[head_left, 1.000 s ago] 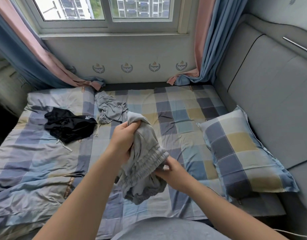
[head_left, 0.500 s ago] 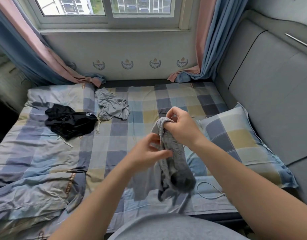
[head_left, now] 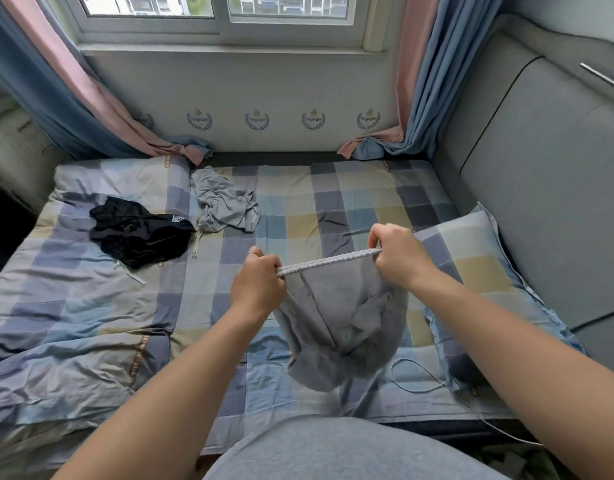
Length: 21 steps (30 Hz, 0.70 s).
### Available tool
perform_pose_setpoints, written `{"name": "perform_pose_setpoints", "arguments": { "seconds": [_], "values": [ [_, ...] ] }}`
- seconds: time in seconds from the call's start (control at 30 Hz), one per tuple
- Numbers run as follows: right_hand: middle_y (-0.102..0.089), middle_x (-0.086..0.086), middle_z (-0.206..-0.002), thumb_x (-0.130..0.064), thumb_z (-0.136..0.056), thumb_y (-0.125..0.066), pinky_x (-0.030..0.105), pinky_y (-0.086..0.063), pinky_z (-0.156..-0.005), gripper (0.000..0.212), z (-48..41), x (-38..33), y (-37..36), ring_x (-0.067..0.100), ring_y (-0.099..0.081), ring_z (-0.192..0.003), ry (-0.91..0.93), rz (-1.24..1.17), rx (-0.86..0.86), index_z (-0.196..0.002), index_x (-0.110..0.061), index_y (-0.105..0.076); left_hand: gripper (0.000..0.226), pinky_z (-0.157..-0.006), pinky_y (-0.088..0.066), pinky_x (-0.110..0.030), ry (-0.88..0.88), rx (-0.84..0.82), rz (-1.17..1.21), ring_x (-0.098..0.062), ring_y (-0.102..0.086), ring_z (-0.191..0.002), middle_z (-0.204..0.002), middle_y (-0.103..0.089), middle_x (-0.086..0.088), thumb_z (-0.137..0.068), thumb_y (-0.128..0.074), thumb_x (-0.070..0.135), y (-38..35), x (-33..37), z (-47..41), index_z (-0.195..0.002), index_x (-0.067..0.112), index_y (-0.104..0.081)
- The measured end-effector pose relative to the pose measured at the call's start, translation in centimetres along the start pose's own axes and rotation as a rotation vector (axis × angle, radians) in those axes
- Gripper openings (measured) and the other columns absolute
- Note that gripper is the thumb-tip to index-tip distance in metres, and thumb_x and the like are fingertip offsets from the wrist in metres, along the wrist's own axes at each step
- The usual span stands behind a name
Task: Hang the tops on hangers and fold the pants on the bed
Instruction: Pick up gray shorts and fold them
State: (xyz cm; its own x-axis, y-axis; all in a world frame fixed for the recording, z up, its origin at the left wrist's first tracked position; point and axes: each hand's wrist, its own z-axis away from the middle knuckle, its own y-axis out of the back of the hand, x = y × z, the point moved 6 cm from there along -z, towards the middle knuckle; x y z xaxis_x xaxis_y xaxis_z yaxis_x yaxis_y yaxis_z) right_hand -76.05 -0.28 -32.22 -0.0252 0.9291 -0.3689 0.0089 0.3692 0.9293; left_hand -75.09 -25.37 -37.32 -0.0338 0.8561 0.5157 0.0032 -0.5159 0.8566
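Your left grip [head_left: 257, 285] and right grip [head_left: 399, 258] each pinch one end of the waistband [head_left: 328, 261] of the grey pants [head_left: 340, 323]. Half a second ago they were bunched close together; now they are drawn apart, so the band runs taut between them and the legs hang crumpled below, over the bed [head_left: 298, 216]. I judge the pants ready to lay flat beneath your grips for folding, while the black garment [head_left: 139, 230] and crumpled grey garment [head_left: 226, 202] lie beyond your left grip.
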Motion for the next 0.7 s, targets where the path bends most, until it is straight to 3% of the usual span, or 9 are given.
{"name": "perform_pose_setpoints", "arguments": {
  "seconds": [0.13, 0.23, 0.33, 0.43, 0.53, 0.63, 0.7],
  "values": [
    [-0.048, 0.003, -0.096, 0.001, -0.088, -0.046, 0.036, -0.039, -0.069, 0.021, 0.5, 4.2, -1.8, 0.031, -0.049, -0.081, -0.176, 0.122, -0.014, -0.090, -0.016, -0.057, 0.015, -0.066, -0.039, -0.034, 0.149, -0.127, -0.172, -0.033, -0.056, -0.085, -0.105, -0.057, -0.011, -0.086, -0.051, 0.005, -1.6, -5.1, -0.3, -0.076, 0.015, -0.056],
    [-0.048, 0.004, -0.101, -0.001, -0.089, -0.049, 0.035, -0.038, -0.069, 0.018, 1.6, 7.5, -3.2, 0.031, -0.049, -0.079, -0.307, 0.146, -0.062, -0.089, -0.018, -0.057, 0.018, -0.066, -0.042, -0.033, 0.297, -0.178, -0.244, -0.032, -0.057, -0.085, -0.096, -0.062, -0.007, -0.086, -0.051, 0.006, -1.4, -10.0, 0.5, -0.088, 0.018, -0.064],
    [-0.059, 0.007, -0.099, -0.004, -0.085, -0.051, 0.035, -0.045, -0.071, 0.016, 2.3, 10.6, -4.5, 0.034, -0.055, -0.085, -0.464, 0.042, -0.090, -0.084, -0.019, -0.059, 0.016, -0.066, -0.046, -0.033, 0.401, -0.200, -0.202, -0.031, -0.059, -0.083, -0.088, -0.064, -0.008, -0.086, -0.053, 0.009, -0.7, -14.0, 1.0, -0.083, 0.021, -0.064],
    [-0.067, 0.015, -0.096, -0.003, -0.091, -0.044, 0.037, -0.054, -0.067, 0.020, 3.1, 11.8, -6.6, 0.036, -0.064, -0.084, -0.718, -0.473, -0.092, -0.084, -0.015, -0.059, 0.021, -0.062, -0.048, -0.031, 0.527, -0.202, 0.054, -0.033, -0.064, -0.081, -0.081, -0.067, -0.013, -0.088, -0.051, 0.005, -1.2, -16.1, 1.0, -0.086, 0.015, -0.069],
    [-0.062, 0.011, -0.089, -0.007, -0.102, -0.034, 0.036, -0.053, -0.063, 0.027, 3.9, 10.2, -8.9, 0.027, -0.063, -0.073, -0.923, -1.078, -0.184, -0.090, -0.017, -0.057, 0.023, -0.053, -0.049, -0.028, 0.802, -0.255, 0.539, -0.030, -0.063, -0.067, -0.080, -0.062, -0.015, -0.097, -0.040, 0.004, -2.9, -16.5, 2.2, -0.105, 0.006, -0.062],
    [-0.048, 0.007, -0.073, -0.014, -0.102, -0.043, 0.026, -0.050, -0.046, 0.020, 4.3, 10.2, -10.0, 0.014, -0.047, -0.059, -1.041, -1.180, -0.323, -0.084, -0.014, -0.052, 0.014, -0.052, -0.052, -0.031, 0.962, -0.320, 0.790, -0.023, -0.055, -0.062, -0.083, -0.052, -0.014, -0.096, -0.039, 0.007, -3.8, -16.7, 3.6, -0.104, 0.007, -0.051],
    [-0.043, 0.003, -0.071, -0.014, -0.091, -0.055, 0.018, -0.044, -0.036, 0.009, 4.5, 10.6, -10.3, 0.010, -0.039, -0.055, -1.083, -1.169, -0.464, -0.084, -0.014, -0.049, 0.009, -0.058, -0.051, -0.032, 1.014, -0.404, 0.931, -0.018, -0.049, -0.061, -0.082, -0.045, -0.008, -0.093, -0.043, 0.013, -3.8, -16.8, 4.3, -0.100, 0.012, -0.050]
  ]
}}
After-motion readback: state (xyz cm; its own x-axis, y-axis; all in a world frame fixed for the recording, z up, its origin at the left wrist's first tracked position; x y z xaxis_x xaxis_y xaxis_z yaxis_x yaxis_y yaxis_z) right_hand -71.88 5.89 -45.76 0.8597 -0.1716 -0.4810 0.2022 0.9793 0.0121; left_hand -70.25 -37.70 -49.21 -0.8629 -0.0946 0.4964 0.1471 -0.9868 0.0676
